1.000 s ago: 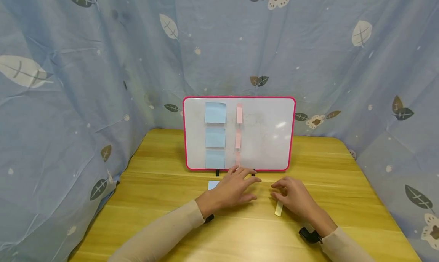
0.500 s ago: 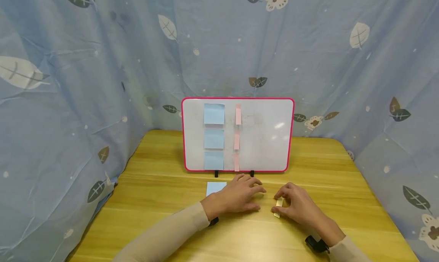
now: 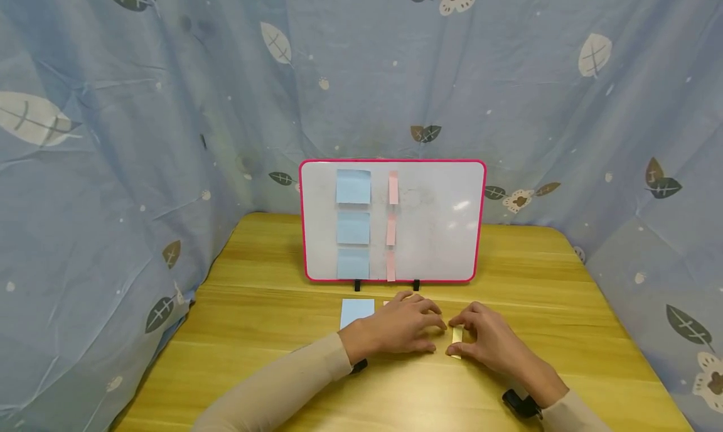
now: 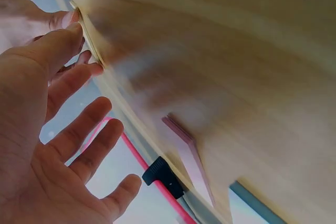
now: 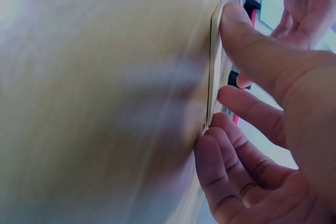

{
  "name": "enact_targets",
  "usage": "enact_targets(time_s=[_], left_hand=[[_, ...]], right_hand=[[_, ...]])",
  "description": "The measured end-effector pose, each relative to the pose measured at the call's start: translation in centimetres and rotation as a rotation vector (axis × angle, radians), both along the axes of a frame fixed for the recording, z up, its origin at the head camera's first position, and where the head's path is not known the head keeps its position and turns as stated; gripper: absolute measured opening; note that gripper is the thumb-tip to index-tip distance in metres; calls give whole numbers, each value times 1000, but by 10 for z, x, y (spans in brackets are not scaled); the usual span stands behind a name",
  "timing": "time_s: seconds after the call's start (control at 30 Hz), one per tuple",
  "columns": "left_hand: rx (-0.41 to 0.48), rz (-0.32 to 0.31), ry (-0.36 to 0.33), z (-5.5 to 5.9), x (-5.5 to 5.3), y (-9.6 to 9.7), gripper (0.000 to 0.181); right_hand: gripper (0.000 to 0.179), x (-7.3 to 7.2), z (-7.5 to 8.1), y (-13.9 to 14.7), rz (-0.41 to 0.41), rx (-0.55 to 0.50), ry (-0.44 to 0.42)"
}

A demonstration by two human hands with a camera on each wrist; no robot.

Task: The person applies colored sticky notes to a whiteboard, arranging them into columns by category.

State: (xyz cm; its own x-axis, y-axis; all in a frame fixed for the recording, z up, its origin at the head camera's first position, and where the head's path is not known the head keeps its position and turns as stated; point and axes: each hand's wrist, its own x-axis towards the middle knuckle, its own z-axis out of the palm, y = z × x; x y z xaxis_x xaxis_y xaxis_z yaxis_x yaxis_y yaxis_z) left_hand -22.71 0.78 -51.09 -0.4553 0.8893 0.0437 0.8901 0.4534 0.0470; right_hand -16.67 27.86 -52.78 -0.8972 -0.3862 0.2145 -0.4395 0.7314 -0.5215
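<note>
A narrow pad of yellow sticky notes (image 3: 457, 343) lies on the table in front of the whiteboard. My right hand (image 3: 492, 343) holds it lengthwise, thumb at the near end and fingertips at the far end; the right wrist view shows the pad (image 5: 214, 64) between them. Just to the left, my left hand (image 3: 400, 329) hovers with spread, slightly bent fingers and grips nothing. Its fingertips come close to the yellow pad. A pink sticky-note pad (image 4: 190, 161) is mostly hidden behind the left hand in the head view. Beside it lies a square blue sticky-note pad (image 3: 357, 310).
Behind the hands a whiteboard (image 3: 437, 231) with a pink frame stands on black feet (image 3: 416, 286). Blue notes (image 3: 353, 228) form one column on it, pink strips (image 3: 391, 229) another. A patterned blue curtain (image 3: 361, 93) surrounds the wooden table (image 3: 271, 331).
My right hand has shifted its fingers from above the yellow pad to its two ends. My left hand has moved right and nearer, uncovering the lowest pink strip and more of the blue pad.
</note>
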Motion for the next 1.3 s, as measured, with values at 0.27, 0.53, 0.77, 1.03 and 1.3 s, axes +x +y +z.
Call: enact_targets(time_s=[0.27, 0.53, 0.77, 1.03, 1.3], left_hand=[[-32, -11, 10, 0, -1, 4, 47], [-71, 33, -25, 2, 0, 0, 47], [-68, 48, 0, 4, -2, -8, 50], [-44, 68, -28, 2, -7, -22, 45], [-38, 104, -52, 1, -9, -35, 42]], right_hand=[[43, -8, -3, -7, -23, -10, 31], [37, -16, -2, -17, -38, 6, 61], [34, -24, -4, -26, -16, 13, 66], [32, -33, -2, -40, 45, 19, 63], [31, -40, -2, -55, 106, 27, 65]])
